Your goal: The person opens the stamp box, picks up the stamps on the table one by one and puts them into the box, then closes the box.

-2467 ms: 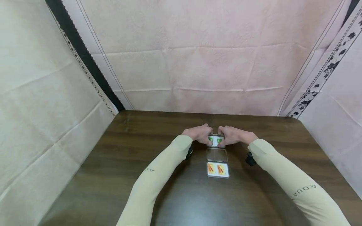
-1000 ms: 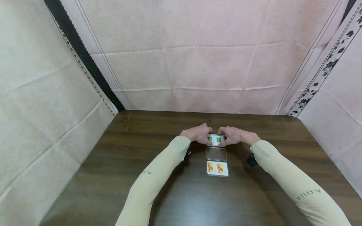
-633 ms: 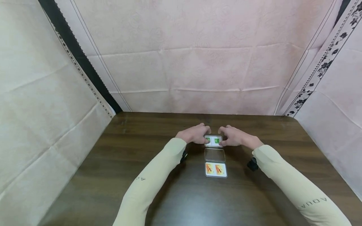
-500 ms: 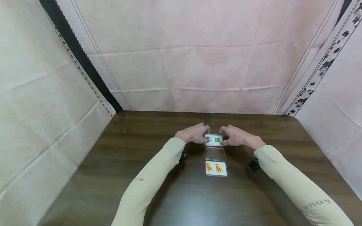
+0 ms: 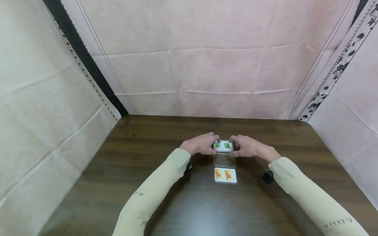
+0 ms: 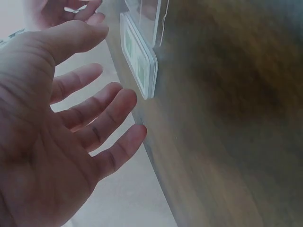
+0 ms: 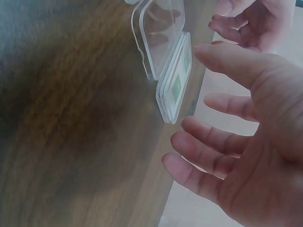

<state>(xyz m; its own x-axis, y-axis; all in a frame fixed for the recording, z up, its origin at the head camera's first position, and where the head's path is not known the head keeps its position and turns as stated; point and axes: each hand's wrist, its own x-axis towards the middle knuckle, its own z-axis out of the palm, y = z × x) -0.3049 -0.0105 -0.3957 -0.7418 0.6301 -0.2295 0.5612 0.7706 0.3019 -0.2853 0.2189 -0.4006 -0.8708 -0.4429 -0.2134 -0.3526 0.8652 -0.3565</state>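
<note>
A flat rectangular piece with two green pictures on white (image 5: 222, 147) lies on the table between both hands. My left hand (image 5: 201, 144) hovers at its left end, fingers relaxed and apart from it in the left wrist view. At the right end is my right hand (image 5: 248, 146), likewise loosely bent; the right wrist view shows a gap between its fingers and the piece (image 7: 176, 82). Neither hand holds anything. Just nearer lies a clear plastic case (image 5: 224, 160), whose see-through wall also shows in the left wrist view. Nearest is a matching piece with two orange pictures (image 5: 225, 175).
Everything lies on a dark brown wooden table (image 5: 165, 127). A pale cloth (image 5: 212, 78) hangs behind its far edge, with more cloth on both sides. Black wrist cameras (image 5: 267, 177) sit under the sleeves.
Both hands have moved apart and a little nearer, their fingers leaving the green-pictured piece's ends. The pieces and the clear case keep their arrangement; the head view has shifted slightly.
</note>
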